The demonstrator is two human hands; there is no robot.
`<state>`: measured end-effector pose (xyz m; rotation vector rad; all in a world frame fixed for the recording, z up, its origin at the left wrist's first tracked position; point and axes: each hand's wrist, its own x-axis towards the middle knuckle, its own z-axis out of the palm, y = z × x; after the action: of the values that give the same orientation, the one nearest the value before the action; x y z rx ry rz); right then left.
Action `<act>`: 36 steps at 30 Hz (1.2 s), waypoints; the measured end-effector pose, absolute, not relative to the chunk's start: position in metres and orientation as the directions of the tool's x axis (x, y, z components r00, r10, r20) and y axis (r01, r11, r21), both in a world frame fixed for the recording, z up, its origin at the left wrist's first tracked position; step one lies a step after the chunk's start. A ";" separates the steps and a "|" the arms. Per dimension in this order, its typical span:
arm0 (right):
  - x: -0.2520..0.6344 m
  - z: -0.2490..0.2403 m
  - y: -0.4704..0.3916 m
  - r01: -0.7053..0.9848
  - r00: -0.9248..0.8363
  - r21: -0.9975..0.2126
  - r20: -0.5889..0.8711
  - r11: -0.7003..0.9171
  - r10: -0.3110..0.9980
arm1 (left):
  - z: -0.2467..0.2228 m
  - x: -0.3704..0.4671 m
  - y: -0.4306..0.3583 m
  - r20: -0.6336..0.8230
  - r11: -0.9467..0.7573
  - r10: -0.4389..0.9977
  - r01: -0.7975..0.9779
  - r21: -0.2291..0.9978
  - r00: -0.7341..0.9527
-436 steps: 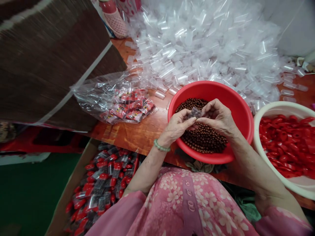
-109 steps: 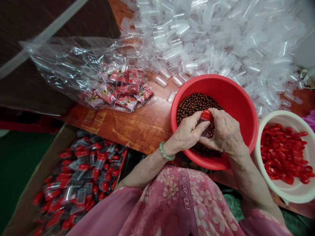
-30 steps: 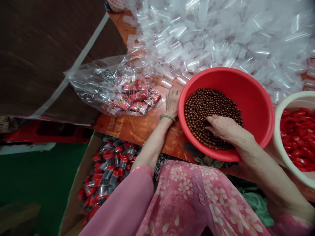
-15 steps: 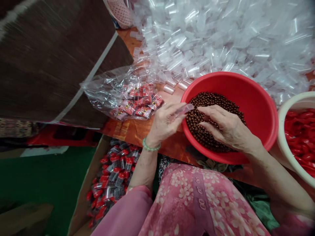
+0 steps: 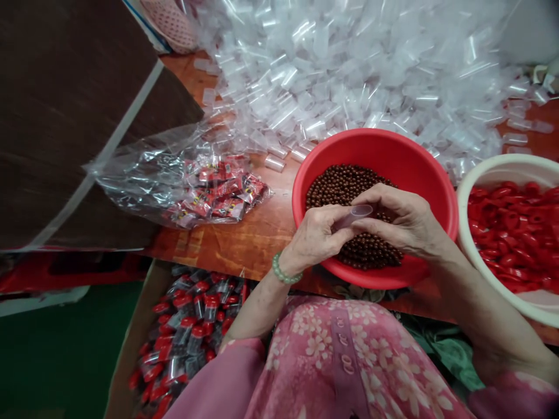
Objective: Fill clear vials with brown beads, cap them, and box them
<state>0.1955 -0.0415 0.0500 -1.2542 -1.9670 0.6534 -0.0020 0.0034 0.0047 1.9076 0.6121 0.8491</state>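
Note:
Between the thumb and fingers of my left hand (image 5: 321, 235) is a clear plastic tube (image 5: 354, 214), its round open end facing my right hand. My right hand (image 5: 399, 220) has its thumb and fingertips curled close to the tube's mouth; whether they hold anything cannot be made out. Both hands are over the near left part of a red basin (image 5: 428, 169), which has many small brown beads (image 5: 345, 183) in it. The green bead bracelet (image 5: 286, 270) is on my left wrist.
Clear tubes (image 5: 305, 81) are heaped behind the basin. A plastic bag (image 5: 144, 177) of red packets (image 5: 218, 189) lies left. A white tub (image 5: 465, 233) of red caps (image 5: 510, 218) stands right. Below left, a cardboard box (image 5: 126, 343) contains red-capped tubes (image 5: 192, 314).
My left hand has moved right over the basin with the tube. My right hand's fingertips have come close to the tube's open end. The whole view has shifted a little.

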 end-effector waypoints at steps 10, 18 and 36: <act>0.232 0.035 -0.026 0.890 -0.413 -0.287 -0.180 0.354 0.893 | -0.011 0.003 0.001 0.258 -0.322 0.881 0.104 0.941 0.397; 0.230 0.009 -0.013 0.940 -0.206 0.108 -0.580 0.325 0.788 | -0.009 0.002 0.004 0.198 -0.218 0.925 0.024 0.976 0.325; 0.191 -0.011 0.011 0.600 -0.480 -0.800 -0.371 -0.010 0.795 | -0.023 0.000 0.005 0.319 -0.290 0.934 -0.178 0.940 0.161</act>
<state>0.1908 0.0108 -0.0110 -1.4829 -2.0637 1.4944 0.0001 0.0052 -0.0230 1.3972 0.7924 1.3526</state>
